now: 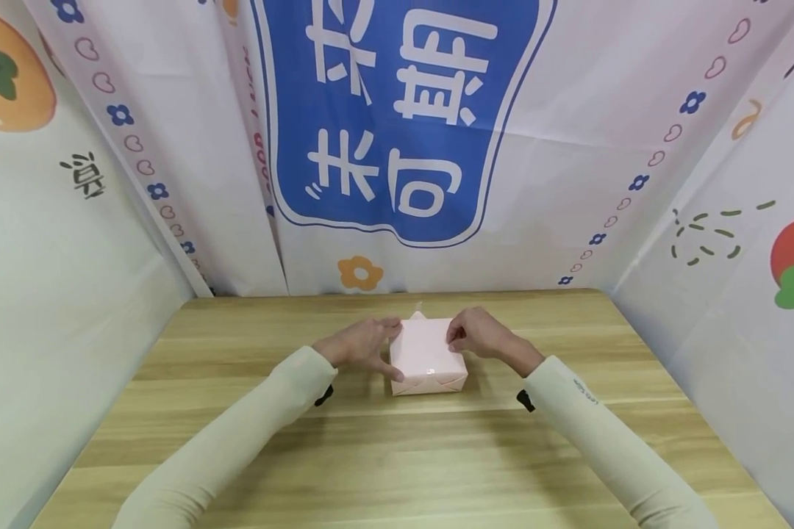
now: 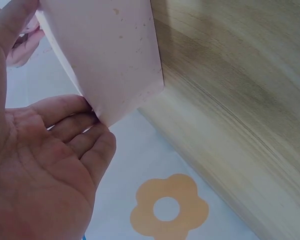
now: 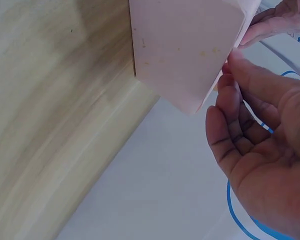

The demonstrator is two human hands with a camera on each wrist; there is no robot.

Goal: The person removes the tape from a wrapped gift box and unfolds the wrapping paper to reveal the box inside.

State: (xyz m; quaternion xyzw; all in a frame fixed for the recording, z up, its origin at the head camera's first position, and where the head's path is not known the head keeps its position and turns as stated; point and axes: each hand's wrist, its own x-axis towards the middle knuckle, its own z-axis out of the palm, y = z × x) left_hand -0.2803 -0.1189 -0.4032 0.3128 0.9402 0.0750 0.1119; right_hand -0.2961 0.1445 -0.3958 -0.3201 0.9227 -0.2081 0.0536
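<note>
A box wrapped in pale pink paper [image 1: 427,351] sits near the back of the wooden table. Its front end has folded flaps with a shiny bit of tape, and a pink paper flap [image 1: 417,316] with a clear strip sticks out behind it. My left hand [image 1: 362,347] rests along the left side, thumb at the front corner and fairly straight fingers at the back corner. At the right top edge, my right hand [image 1: 481,334] has its fingers curled in; thumb and forefinger [image 3: 229,97] pinch at the paper's edge.
The wooden tabletop [image 1: 397,455] ends close behind the box at a printed cloth wall [image 1: 529,213]. Further cloth walls [image 1: 59,308] rise at both sides. A small black piece [image 1: 526,400] shows below each sleeve cuff.
</note>
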